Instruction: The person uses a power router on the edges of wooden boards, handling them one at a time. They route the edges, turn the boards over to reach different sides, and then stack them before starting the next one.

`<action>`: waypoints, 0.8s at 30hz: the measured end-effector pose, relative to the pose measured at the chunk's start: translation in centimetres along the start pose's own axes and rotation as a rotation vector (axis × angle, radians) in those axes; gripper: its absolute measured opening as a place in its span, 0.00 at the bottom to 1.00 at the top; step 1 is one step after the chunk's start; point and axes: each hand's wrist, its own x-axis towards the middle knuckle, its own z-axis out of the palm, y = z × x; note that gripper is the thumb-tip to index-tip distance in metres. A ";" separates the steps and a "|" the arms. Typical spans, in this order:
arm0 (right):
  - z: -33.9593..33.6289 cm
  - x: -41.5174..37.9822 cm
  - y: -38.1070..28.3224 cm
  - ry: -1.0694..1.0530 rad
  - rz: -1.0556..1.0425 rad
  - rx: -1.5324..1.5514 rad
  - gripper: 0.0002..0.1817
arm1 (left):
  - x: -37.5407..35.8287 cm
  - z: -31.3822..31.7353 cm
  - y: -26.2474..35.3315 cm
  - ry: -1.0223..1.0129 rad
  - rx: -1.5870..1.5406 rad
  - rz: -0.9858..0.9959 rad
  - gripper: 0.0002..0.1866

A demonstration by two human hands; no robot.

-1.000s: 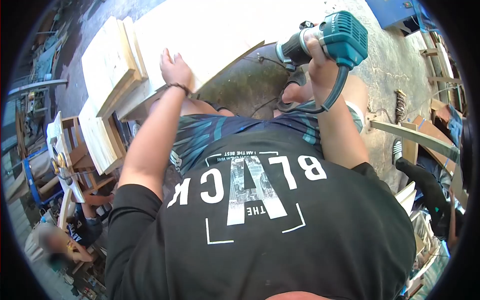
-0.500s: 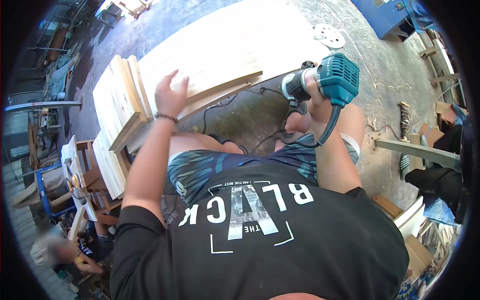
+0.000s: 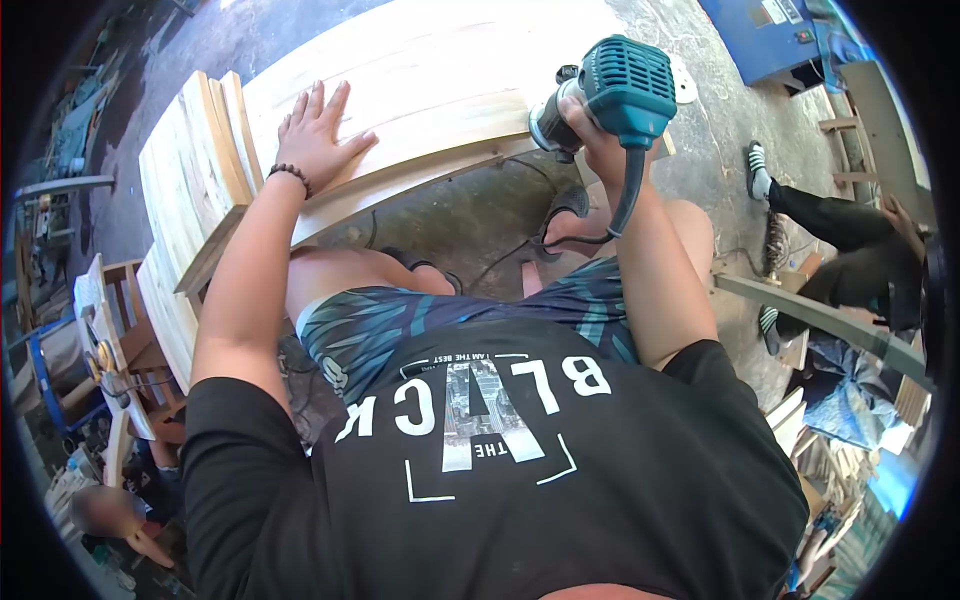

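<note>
My right hand (image 3: 600, 150) grips a teal trim router (image 3: 630, 85) round its body, with the motor end towards me and the base at the right end of the board's near edge. From the router a black cord (image 3: 632, 195) loops down past my wrist. My left hand (image 3: 318, 135), a beaded bracelet at its wrist, lies flat with fingers spread on a pale wooden board (image 3: 430, 75). A strip of wood (image 3: 430, 160) runs along the near edge, close to my left thumb.
Stacked boards (image 3: 195, 150) stand at the left. On the floor by the router lies a pale disc with holes (image 3: 683, 82). A blue machine (image 3: 760, 40) is at the upper right. One person in black trousers (image 3: 840, 225) is at the right; another person (image 3: 140, 530) is at the lower left.
My left hand has come down flat onto the board, fingers spread. The router has moved up and left to the board's edge. A person's legs have come into view at the right.
</note>
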 end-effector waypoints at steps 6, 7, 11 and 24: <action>2.6 0.0 1.5 -0.021 0.011 0.106 0.18 | -0.5 -0.4 0.4 -0.028 0.054 -0.016 0.51; 3.1 0.0 1.4 -0.011 0.023 0.129 0.19 | -0.4 -0.4 0.3 -0.028 0.056 -0.012 0.51; 4.0 0.4 0.4 -0.054 0.010 0.073 0.19 | -0.2 -0.2 -0.1 -0.024 0.077 0.037 0.54; 8.0 6.0 2.3 -0.029 -0.062 0.135 0.14 | 0.0 -0.5 -0.6 -0.006 0.032 0.095 0.59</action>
